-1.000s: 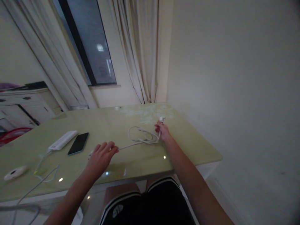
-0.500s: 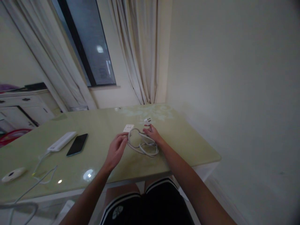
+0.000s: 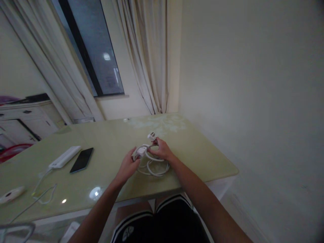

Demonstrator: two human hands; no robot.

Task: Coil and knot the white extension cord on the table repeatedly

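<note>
A pale power cord [image 3: 156, 175] lies partly coiled near the front of the table, its loops hanging between my hands. My left hand [image 3: 128, 166] pinches the left side of a loop, close to the white socket block [image 3: 142, 150], which sits just behind that loop. My right hand [image 3: 161, 149] grips the cord on the other side, near the white plug [image 3: 152, 136]. The plug's prongs point up and away from me. The fingertips of both hands are partly hidden by the cord.
Left on the greenish table [image 3: 202, 155] are a dark phone [image 3: 82, 160], a white power strip [image 3: 65, 157] with its cord, and a white oval object [image 3: 12, 194]. A wall [image 3: 240, 101] borders the right side; a curtain [image 3: 149, 60] hangs behind.
My left hand has closed on the cord loop. My right hand and the plug have moved slightly left and nearer, bringing a cord loop in front of the socket block.
</note>
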